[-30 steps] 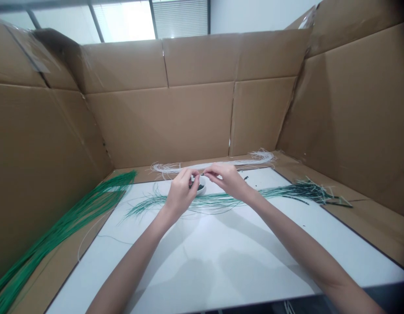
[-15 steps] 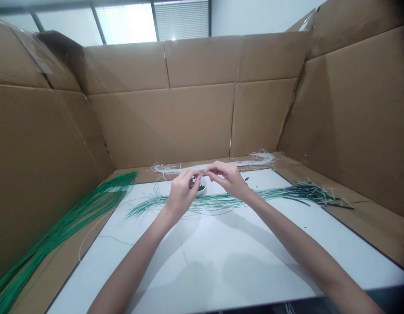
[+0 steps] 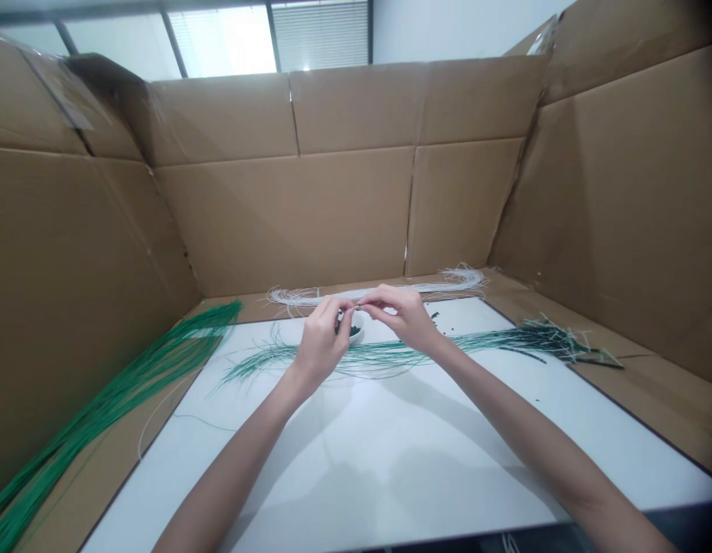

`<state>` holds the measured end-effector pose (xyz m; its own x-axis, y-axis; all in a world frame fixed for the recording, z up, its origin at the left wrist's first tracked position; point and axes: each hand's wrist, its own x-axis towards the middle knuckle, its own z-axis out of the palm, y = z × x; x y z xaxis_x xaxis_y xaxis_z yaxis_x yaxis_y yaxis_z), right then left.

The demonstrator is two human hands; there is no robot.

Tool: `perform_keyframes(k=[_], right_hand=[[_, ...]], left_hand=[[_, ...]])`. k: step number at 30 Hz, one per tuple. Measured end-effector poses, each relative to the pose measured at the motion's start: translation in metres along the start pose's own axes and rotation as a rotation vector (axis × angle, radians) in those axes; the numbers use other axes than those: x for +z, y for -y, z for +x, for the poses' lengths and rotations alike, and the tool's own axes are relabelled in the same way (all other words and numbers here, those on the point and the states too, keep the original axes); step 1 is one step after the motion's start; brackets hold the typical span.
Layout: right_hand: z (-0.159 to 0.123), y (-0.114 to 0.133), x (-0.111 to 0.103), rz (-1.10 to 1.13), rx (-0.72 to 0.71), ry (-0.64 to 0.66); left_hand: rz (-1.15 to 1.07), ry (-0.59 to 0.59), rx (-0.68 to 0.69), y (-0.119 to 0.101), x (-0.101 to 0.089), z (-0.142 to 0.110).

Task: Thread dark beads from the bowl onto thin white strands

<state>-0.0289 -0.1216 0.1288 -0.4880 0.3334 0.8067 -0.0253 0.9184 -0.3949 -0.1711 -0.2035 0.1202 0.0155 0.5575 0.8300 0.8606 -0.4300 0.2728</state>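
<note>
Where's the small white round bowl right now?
In the head view, the small white round bowl is below centre, right of and partly behind the left hand, beyond thin green strands crossing the white tabletop.

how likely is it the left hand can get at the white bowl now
Probably yes: the white bowl shows close beside the left hand, with nothing visible blocking it. That hand's fingertips, though, seem to pinch a tiny piece together with the right hand, so they might need freeing first.

Near tabletop (image 3: 390, 491) passable — green strands (image 3: 384, 353), bowl (image 3: 359, 336) beyond
</note>
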Motion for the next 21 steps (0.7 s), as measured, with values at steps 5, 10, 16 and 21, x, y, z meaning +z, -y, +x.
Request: perform_keyframes(k=[5, 10, 16, 21], right_hand=[[-0.0009, -0.0021, 0.0027, -0.014, -0.035, 0.005], [-0.0017, -0.0018, 0.0028, -0.046, -0.069, 0.001], [-0.0006, -0.0014, -0.0006, -0.113, -0.095, 0.005], [-0.0020, -0.0013, 0.0005, -0.213, -0.143, -0.021]], left_hand=[[-0.013, -0.012, 0.011, -0.0012, 0.0011, -0.0010], [-0.022, -0.033, 0.009, -0.0003, 0.0024, -0.0013], [0.004, -0.060, 0.010, -0.0017, 0.0010, -0.0007], [-0.013, -0.046, 0.063, 0.0013, 0.0032, -0.0018]])
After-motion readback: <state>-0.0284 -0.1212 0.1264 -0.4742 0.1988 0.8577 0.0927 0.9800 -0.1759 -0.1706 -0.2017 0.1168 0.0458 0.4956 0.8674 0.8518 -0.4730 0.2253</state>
